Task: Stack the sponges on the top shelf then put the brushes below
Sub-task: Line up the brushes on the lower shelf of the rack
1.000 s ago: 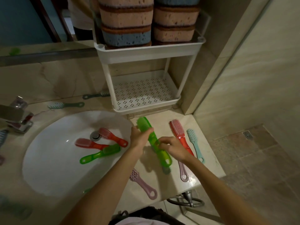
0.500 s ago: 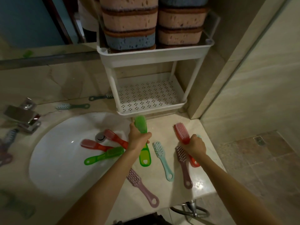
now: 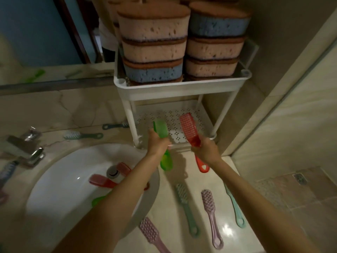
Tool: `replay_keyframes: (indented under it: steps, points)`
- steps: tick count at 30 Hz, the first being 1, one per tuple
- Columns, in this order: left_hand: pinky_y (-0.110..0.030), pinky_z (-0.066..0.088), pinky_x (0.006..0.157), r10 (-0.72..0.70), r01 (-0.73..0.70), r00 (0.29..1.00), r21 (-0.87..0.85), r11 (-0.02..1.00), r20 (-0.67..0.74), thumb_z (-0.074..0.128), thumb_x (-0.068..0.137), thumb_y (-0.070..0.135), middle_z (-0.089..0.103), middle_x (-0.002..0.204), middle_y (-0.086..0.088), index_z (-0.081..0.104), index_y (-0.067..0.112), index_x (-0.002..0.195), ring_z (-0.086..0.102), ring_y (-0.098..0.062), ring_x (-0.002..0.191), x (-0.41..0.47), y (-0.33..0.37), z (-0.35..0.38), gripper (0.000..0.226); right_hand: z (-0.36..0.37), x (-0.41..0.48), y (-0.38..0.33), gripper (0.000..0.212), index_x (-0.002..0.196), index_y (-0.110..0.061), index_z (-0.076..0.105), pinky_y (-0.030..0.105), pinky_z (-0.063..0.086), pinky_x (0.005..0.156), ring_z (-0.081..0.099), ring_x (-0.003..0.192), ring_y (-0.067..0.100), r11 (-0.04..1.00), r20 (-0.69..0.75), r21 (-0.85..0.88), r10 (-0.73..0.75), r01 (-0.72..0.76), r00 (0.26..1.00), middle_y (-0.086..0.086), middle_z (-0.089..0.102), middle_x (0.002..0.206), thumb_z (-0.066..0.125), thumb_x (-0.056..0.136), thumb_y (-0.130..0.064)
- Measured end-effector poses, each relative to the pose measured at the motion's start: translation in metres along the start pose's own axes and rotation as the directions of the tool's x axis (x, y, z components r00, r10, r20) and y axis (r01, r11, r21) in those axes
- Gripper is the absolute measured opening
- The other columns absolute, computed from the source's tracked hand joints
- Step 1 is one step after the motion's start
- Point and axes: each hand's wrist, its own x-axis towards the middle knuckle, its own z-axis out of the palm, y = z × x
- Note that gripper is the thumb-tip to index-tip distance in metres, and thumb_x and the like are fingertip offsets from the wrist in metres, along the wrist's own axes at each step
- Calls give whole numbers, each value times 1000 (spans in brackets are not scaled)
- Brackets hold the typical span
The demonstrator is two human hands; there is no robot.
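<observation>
You have nothing to read here: no letters, numbers, labels or brand marks are legible on the sponges (image 3: 153, 30), the green brush (image 3: 161, 129), the red brush (image 3: 188, 126) or the rack (image 3: 182, 88).
</observation>
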Motion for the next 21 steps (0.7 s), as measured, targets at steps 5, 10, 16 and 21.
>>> replay_keyframes:
  steps: [5,10,16,21]
  points:
    - [-24,50,52,-97,97,993,-15,995,-73,35,92,-12,55,110,-20,46,0,121,59,-21,69,54,12,4,33,7,77,-20,19,94,5,66,30,45,63,59,70,26,977,129,186,77,-100,989,16,61,79,52,88,-6]
    - [-38,47,95,-131,161,979,200,966,-155,48,92,2,54,131,-20,37,1,139,56,-34,115,88,3,0,48,33,127,-19,21,101,6,63,28,51,69,59,73,25,977,145,157,122,-144,982,15,57,87,50,89,-5]
    - [-36,34,113,35,57,968,358,932,-247,52,87,-2,38,147,-18,32,3,142,40,-31,134,102,-7,-9,59,72,154,-20,27,109,2,59,28,47,61,63,80,27,998,132,-1,55,-55,990,13,64,97,47,91,-15]
    - [-29,15,120,45,53,979,467,883,-196,45,91,-6,11,158,-14,5,4,150,15,-26,146,102,-8,-13,72,90,153,-16,32,120,5,51,39,51,77,64,93,39,988,-25,-124,-99,95,995,25,63,106,42,92,-8]
